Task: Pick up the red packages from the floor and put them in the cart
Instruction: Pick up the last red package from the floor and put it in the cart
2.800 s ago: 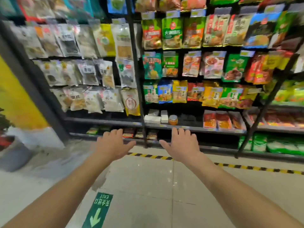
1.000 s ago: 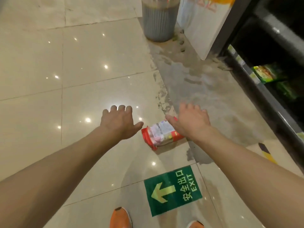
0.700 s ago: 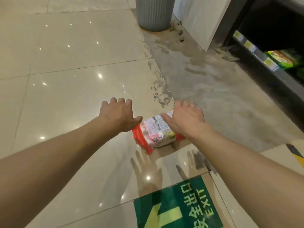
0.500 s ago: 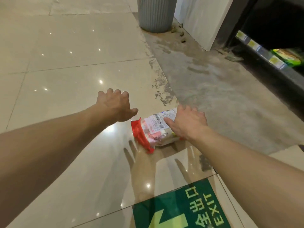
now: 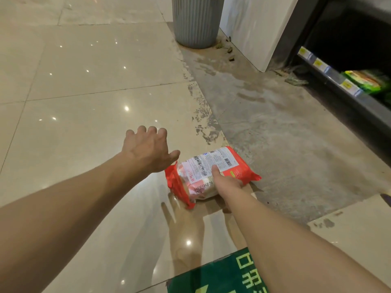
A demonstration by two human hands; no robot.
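A red package (image 5: pixel 203 166) with a white printed label is just above the glossy tiled floor, label side up. My right hand (image 5: pixel 227 183) grips its near edge, thumb on top and fingers hidden underneath. My left hand (image 5: pixel 148 149) hovers to the left of the package with fingers loosely bent and the thumb tip close to the package's red end, holding nothing. No cart is in view.
A ribbed grey bin (image 5: pixel 195 22) stands ahead beside a white panel (image 5: pixel 254 28). A low dark shelf (image 5: pixel 347 89) with green packs runs along the right. A green exit floor sign (image 5: pixel 222 273) lies near my right forearm. A rough grey floor patch (image 5: pixel 275 127) is ahead right.
The view swung from the snack shelves down to the floor. My right hand went from hovering over the package to gripping its near edge; the package now sits tilted and slightly raised.
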